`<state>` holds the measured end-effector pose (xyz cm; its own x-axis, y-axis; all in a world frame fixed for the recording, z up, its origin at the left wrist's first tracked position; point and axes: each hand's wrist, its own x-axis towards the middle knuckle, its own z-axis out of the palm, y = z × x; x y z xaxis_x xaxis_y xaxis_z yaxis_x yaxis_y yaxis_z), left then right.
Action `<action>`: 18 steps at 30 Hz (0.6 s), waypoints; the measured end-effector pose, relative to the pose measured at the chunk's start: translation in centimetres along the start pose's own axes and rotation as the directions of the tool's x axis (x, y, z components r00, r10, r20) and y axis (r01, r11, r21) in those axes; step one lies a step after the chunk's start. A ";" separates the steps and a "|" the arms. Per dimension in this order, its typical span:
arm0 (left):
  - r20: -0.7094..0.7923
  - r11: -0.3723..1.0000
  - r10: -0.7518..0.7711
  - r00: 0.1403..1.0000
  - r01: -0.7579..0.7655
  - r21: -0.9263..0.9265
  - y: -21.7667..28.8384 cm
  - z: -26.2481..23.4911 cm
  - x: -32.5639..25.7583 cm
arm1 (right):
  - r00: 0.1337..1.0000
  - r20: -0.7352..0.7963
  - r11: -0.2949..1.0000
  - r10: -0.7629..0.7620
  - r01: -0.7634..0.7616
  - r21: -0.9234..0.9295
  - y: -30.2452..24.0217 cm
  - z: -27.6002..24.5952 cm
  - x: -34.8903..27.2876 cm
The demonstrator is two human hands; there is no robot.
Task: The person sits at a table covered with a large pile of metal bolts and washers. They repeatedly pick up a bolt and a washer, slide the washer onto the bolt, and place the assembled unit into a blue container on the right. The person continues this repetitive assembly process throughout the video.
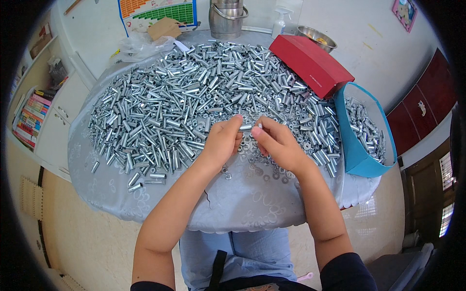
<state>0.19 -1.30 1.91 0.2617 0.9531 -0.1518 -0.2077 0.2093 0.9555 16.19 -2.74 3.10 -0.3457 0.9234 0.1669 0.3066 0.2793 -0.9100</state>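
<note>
Over the near middle of a big heap of silvery metal sleeves and bolts, my two hands meet. My left hand is closed, thumb and fingers pinching a short shiny bolt-like piece that lies level between the hands. At its right end, my right hand is closed too, its thumb and forefinger on a small bright metal part whose kind is too small to make out. Below the hands, loose washers and nuts lie scattered on the grey patterned tablecloth.
To the right stands a blue fabric bin holding many metal anchor bolts. A red box rests at the heap's far right edge. At the back are a steel pot, a spray bottle, a metal bowl and a plastic bag.
</note>
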 end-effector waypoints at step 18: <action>0.002 1.000 0.013 1.000 -0.013 0.023 -0.7 -0.2 0.3 | 0.986 -0.133 0.988 -0.098 0.080 -0.135 -0.6 0.4 0.1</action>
<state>0.18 -1.11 1.18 0.2613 0.9553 -0.1384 -0.1890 0.1912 0.9632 15.63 -2.88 3.49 -0.2530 0.9183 0.3044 0.3948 0.3853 -0.8341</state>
